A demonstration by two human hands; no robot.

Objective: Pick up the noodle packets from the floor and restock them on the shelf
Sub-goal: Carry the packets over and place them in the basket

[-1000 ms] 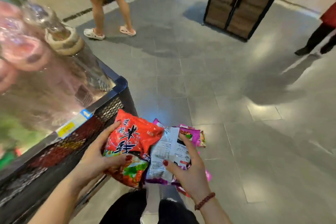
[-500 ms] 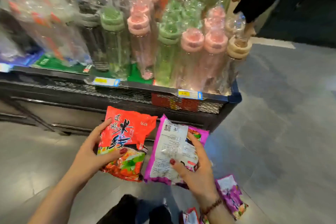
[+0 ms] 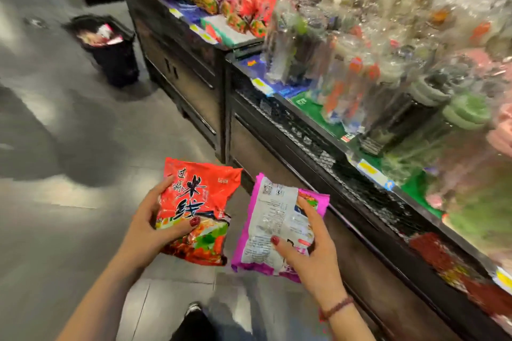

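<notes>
My left hand grips a red noodle packet with black characters, thumb across its front. My right hand grips a purple noodle packet, its white printed back facing me. Both packets are held above the grey floor, just left of the black display stand. Further back on the shelf lie rows of red and purple noodle packets.
The black mesh-fronted stand on my right carries plastic-wrapped bottles with price tags along its edge. A black bin with wrappers stands on the floor at the far left end of the shelf. My shoe shows below.
The view has swung left along the stand, bringing the noodle shelf and the bin into sight. Both hands keep their packets, now held slightly further apart. The loose packets on the floor have left the view.
</notes>
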